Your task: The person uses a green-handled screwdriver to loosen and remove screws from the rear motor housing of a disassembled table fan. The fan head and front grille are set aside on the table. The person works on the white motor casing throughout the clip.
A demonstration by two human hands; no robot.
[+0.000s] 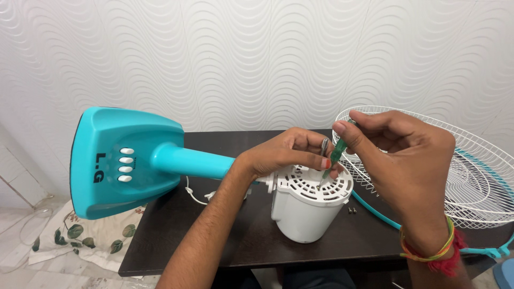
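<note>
The right hand (399,155) pinches a green screwdriver (337,151) between thumb and fingertips, closed round its handle near the top. The tool stands nearly upright, tilted a little, with its tip down in the vented back plate of a white motor housing (306,206). The left hand (286,152) rests on the housing's rear edge, its fingers curled over the rim just beside the screwdriver; a small metal piece shows between its fingertips, though I cannot tell whether the hand truly grips it or only steadies the housing.

The housing sits near the middle of a dark table (251,235), vented face up. It joins a teal neck that runs left to the fan's teal base (123,163), which is tipped on its side off the table's left edge, its four white buttons facing the camera. Two small screws (352,210) lie on the table just right of the housing. A white wire grille (471,176) lies flat at the right, with a teal rim ring beneath it. A white cord (195,197) loops behind the left forearm. A leaf-print cloth (80,238) lies on the floor at lower left
</note>
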